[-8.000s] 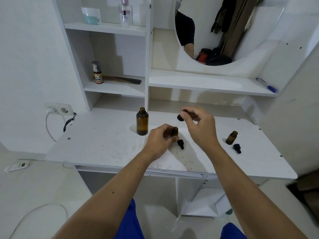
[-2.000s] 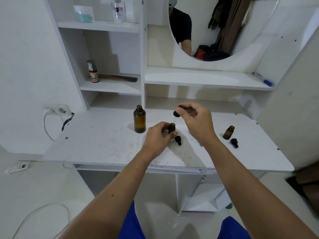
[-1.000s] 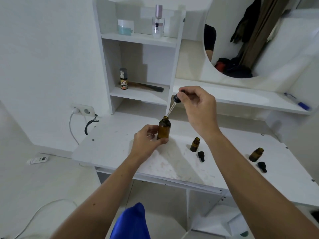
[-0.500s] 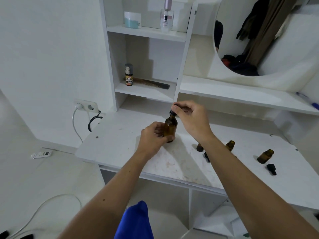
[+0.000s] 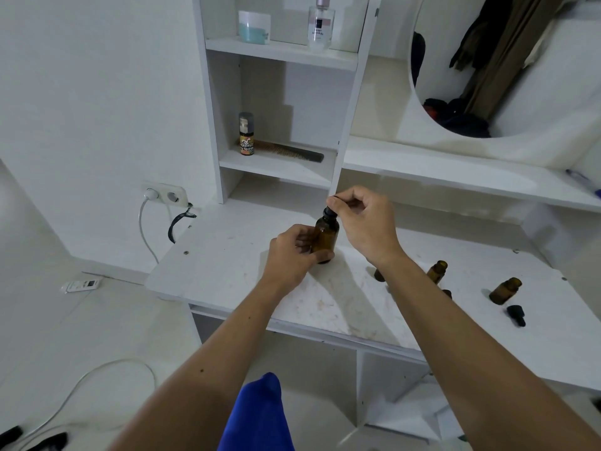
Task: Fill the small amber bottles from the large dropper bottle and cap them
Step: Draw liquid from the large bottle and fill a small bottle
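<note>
The large amber dropper bottle [image 5: 326,237] stands upright on the white desk [image 5: 227,265]. My left hand [image 5: 292,252] grips its body from the left. My right hand [image 5: 361,219] pinches the black dropper cap [image 5: 330,212], which sits in the bottle's neck. Three small amber bottles stand open to the right: one [image 5: 379,275] mostly hidden behind my right wrist, a second [image 5: 436,271] beside my forearm, a third [image 5: 505,290] farther right. A black cap [image 5: 516,314] lies by the third; another cap [image 5: 447,293] peeks out from behind my forearm.
White shelves rise behind the desk, holding a small spray bottle [image 5: 246,134], a comb [image 5: 286,152], a jar [image 5: 254,27] and a clear perfume bottle [image 5: 320,26]. A round mirror [image 5: 487,76] hangs at the right. A wall socket with cables [image 5: 164,194] sits at the left.
My right hand carried the dropper from the small bottle to the large one and lowered it into the neck. My left hand let go of the small bottle and took the large one.
</note>
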Available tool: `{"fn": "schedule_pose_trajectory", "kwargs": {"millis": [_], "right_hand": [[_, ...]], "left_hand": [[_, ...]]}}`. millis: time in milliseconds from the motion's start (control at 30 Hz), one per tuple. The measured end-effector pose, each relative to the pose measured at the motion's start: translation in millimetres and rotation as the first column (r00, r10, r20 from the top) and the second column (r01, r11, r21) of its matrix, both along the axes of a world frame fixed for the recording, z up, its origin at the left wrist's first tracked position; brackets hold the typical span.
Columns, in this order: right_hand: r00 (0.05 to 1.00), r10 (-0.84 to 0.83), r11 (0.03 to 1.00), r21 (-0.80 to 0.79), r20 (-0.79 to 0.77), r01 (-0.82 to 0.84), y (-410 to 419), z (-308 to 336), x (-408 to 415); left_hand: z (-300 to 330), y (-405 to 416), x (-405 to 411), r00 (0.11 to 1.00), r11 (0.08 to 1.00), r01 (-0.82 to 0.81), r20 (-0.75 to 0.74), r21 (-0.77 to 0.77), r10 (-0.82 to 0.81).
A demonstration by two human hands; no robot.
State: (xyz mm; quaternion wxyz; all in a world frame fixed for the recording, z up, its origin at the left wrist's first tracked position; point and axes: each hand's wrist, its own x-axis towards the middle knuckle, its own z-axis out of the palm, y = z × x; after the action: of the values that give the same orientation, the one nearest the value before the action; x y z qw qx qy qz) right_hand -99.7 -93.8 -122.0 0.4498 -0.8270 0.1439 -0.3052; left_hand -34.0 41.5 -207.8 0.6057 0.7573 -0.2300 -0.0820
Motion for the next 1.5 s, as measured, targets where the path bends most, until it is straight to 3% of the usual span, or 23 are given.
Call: {"fn": "schedule_pose_trajectory", "kwargs": {"millis": [633,1033,1267,1500], "right_hand": [[0.998,-0.027,1.0,-0.005,0.06,0.027,6,17,-11],[0.96,-0.102,0.995,0.008,0.262,0.103,-7,66,-41],[0.96,-0.136,0.991,0.015,0.244,0.136,-29,57,-76],[0.956,-0.169,0.985,0.002,0.241,0.173,-48,39,-110]], "left_hand": [[-1,1,-4,1.0,1.0,0.004,0.021,0.007,-0.005],[4,6,-14,0.999,1.0,-0.007,0.032,0.017,0.007],[2,21,-41,0.991,0.991,-0.13,0.009,-0.026,0.13],[-3,-7,-78,0.997,0.997,0.075,0.032,-0.021,-0.075]]}}
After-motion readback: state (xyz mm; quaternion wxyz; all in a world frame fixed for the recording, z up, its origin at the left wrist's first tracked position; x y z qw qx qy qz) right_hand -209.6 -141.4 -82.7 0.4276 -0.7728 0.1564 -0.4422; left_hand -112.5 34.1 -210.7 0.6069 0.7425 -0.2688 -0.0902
